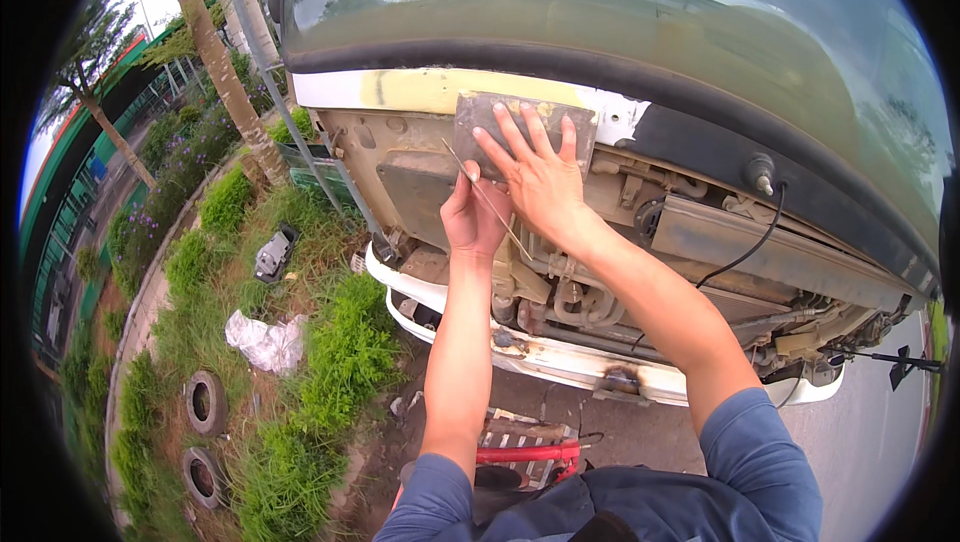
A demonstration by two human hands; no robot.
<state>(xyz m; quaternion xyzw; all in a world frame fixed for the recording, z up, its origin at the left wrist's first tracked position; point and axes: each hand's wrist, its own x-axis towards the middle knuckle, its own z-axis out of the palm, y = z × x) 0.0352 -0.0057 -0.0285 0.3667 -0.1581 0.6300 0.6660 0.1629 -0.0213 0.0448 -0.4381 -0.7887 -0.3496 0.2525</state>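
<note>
Fingers spread, the right hand [545,177] lies flat on a dark plate [472,122] at the lower edge of the pale panel [400,90]. Just below, the left hand [473,217] pinches a thin rod [512,233], perhaps touching the plate.

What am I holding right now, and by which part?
Your left hand pinches a thin rod nearer its upper end; your right hand is spread over a dark plate, not gripping it.
</note>
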